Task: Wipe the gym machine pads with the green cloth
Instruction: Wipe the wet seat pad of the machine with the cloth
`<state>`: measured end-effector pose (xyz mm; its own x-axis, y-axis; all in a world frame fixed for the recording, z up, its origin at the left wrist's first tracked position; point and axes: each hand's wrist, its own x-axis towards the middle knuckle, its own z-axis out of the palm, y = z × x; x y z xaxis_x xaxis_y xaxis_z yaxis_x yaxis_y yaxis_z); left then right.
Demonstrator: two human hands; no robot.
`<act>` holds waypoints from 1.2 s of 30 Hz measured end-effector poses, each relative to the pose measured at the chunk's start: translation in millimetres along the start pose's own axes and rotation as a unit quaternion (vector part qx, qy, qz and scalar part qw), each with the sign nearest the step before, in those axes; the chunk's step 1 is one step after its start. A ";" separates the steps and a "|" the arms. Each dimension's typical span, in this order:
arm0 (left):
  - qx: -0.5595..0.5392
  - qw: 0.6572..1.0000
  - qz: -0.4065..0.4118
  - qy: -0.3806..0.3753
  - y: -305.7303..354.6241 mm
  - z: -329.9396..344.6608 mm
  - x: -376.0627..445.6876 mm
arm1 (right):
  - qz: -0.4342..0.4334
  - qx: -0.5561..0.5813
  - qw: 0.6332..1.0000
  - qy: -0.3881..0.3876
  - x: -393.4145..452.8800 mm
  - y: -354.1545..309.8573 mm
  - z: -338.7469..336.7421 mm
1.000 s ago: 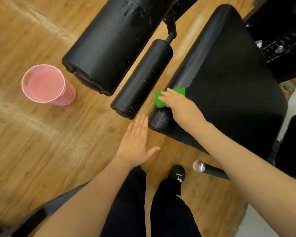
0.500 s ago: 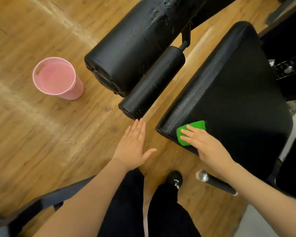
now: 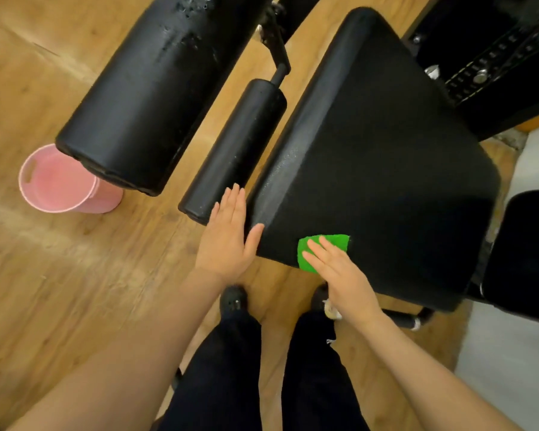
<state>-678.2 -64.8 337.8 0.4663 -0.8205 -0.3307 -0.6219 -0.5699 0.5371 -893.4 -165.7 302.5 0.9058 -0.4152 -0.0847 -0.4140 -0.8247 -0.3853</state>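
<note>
Right hand (image 3: pixel 343 275) flat, straight fingers pressing green cloth (image 3: pixel 324 248) on seat pad (image 3: pixel 386 157), near front edge. Left hand (image 3: pixel 227 241) spread wide, grip empty, thumb perhaps touching pad corner.

Warm, even indoor light, fairly bright. Soft sheen along near edge of black seat pad (image 3: pixel 386 157) (speckled highlights). Pale glare streaks on wood floor (image 3: pixel 44 275). Strong wide-angle bending at edges; forearms soft, slightly blurred.
</note>
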 end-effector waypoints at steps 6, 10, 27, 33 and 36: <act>0.104 0.995 0.004 0.006 63.6 19.0 40.2 | 0.135 0.019 0.991 -0.001 -49.1 62.5 -22.2; 0.141 0.988 -0.053 0.032 88.8 29.8 67.4 | 0.241 0.081 0.964 0.083 -40.4 73.8 -44.0; 0.205 0.974 -0.048 0.081 130.8 37.3 167.9 | 0.292 0.139 0.938 0.121 12.5 169.9 -61.3; 0.203 0.975 -0.051 0.073 129.4 39.7 169.4 | 0.353 0.197 0.887 0.222 121.8 184.6 -111.4; 0.219 0.971 -0.057 0.075 128.2 40.5 170.9 | 0.290 0.183 0.911 0.227 217.4 187.7 -136.7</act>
<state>-703.7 -279.9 318.8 0.6137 -0.7544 -0.2331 -0.7538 -0.6476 0.1113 -786.6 -463.3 337.4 0.3787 -0.9254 -0.0146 -0.6785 -0.2669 -0.6844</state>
